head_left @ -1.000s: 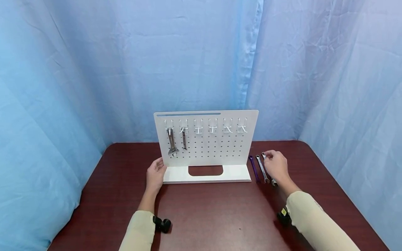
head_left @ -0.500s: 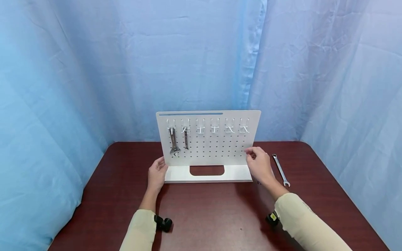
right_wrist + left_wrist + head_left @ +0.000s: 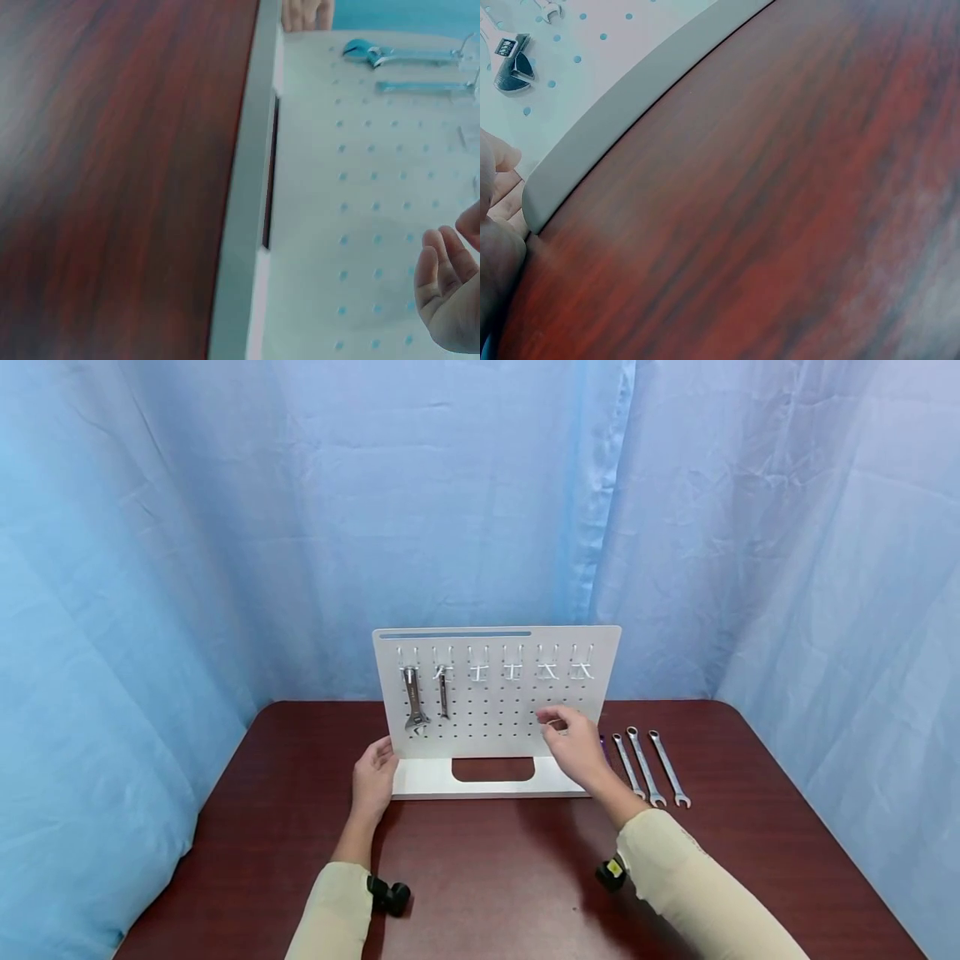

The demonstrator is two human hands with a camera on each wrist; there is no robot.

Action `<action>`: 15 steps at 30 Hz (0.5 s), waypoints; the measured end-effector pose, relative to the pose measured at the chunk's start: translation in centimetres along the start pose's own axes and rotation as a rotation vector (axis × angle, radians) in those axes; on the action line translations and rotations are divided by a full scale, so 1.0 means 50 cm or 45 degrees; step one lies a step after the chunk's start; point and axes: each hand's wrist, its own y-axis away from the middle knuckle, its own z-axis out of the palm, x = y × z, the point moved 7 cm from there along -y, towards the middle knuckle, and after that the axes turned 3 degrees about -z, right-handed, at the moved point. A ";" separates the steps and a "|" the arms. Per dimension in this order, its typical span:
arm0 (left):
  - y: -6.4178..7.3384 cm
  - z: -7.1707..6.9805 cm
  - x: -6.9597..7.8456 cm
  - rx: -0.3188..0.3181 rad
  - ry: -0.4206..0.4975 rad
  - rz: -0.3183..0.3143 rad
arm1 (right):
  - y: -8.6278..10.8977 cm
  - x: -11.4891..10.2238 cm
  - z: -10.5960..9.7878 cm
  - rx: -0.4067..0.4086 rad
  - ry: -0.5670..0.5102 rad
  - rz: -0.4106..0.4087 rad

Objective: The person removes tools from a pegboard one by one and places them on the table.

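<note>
Pale blue curtain (image 3: 480,485) hangs behind the board (image 3: 491,747) and at both its sides. The bench (image 3: 465,860), dark red with streaked grain, carries the board and reaches out past it to left and right. The board is white and upright, dotted with rows of holes, slotted along its top, its flat base cut out in the middle. Cream sleeves (image 3: 697,877) come up from in front of it. The left hand (image 3: 373,779) grips the board's lower left edge. The right hand (image 3: 577,747) is before the board's lower right face, fingers bent towards the thumb; I cannot tell whether they pinch anything. Three silver wrenches (image 3: 645,768) lie right of the board, open ends nearest the person; a purple wrench (image 3: 602,745), mostly hidden, lies just beside the board's right edge. An adjustable wrench (image 3: 413,697) and a small wrench (image 3: 443,695) hang at the board's left, on two of six white hooks (image 3: 477,673).
</note>
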 end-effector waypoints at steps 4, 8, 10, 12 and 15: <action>0.000 -0.001 -0.002 0.003 0.013 0.005 | -0.018 -0.032 0.036 -0.069 -0.065 -0.023; 0.000 -0.002 -0.005 0.003 0.025 0.003 | -0.034 -0.056 0.072 -0.131 -0.106 -0.039; -0.001 -0.002 -0.006 0.001 0.027 0.001 | -0.042 -0.068 0.088 -0.159 -0.110 -0.047; -0.002 -0.001 -0.006 0.001 0.022 -0.001 | -0.049 -0.079 0.103 -0.182 -0.111 -0.055; -0.004 0.000 -0.007 -0.004 0.021 0.001 | -0.060 -0.097 0.121 -0.212 -0.112 -0.070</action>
